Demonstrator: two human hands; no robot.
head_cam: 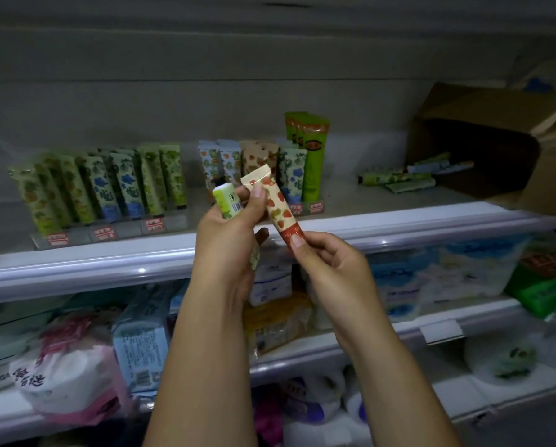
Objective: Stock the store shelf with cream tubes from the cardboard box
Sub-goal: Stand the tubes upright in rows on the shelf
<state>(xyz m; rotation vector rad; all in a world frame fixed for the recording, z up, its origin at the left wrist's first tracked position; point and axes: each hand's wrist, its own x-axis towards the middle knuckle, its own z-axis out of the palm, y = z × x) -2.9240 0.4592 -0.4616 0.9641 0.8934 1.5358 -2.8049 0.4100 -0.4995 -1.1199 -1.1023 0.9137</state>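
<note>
A cream strawberry-printed tube (278, 204) with a red cap is held just in front of the white store shelf (399, 217). Its long axis slants, with the crimped end up-left and the cap down-right. The right hand (331, 259) pinches the cap end in its fingers (297, 241). The left hand (228, 230) grips one green-and-white tube (226, 201) roughly upright, its thumb pressing the strawberry tube. Patterned tubes (109, 185) stand caps-down in rows on the shelf, too overlapped to count, with three tall plain green tubes (313, 159) at their right. One brown cardboard box (483, 140) lies on its side, with several loose tubes (399, 180) flat at its mouth.

Bare forearms (205, 350); left hand (228, 230), right hand (331, 266) bare.
</note>
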